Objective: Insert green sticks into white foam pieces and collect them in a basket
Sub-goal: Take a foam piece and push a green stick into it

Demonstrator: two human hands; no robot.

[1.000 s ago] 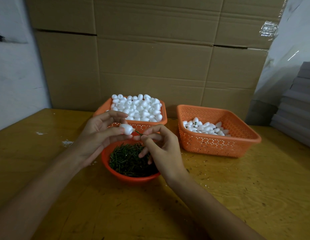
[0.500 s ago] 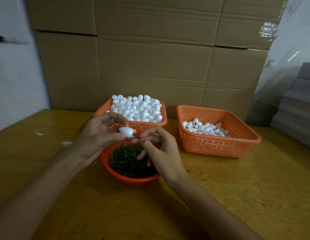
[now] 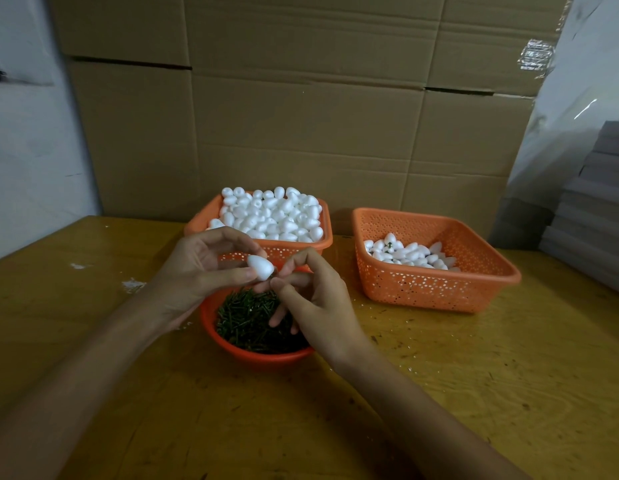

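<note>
Left hand (image 3: 193,271) and right hand (image 3: 318,306): bare. Left forearm (image 3: 93,358) and right forearm (image 3: 422,403): bare over full visible length, to the near edge.

The green stick (image 3: 274,277) is almost wholly hidden by fingertips of the right hand (image 3: 315,303)

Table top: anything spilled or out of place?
Some white scraps lie loose on the table, left of the left hand; they look like foam crumbs. Nothing else stands out.
</note>
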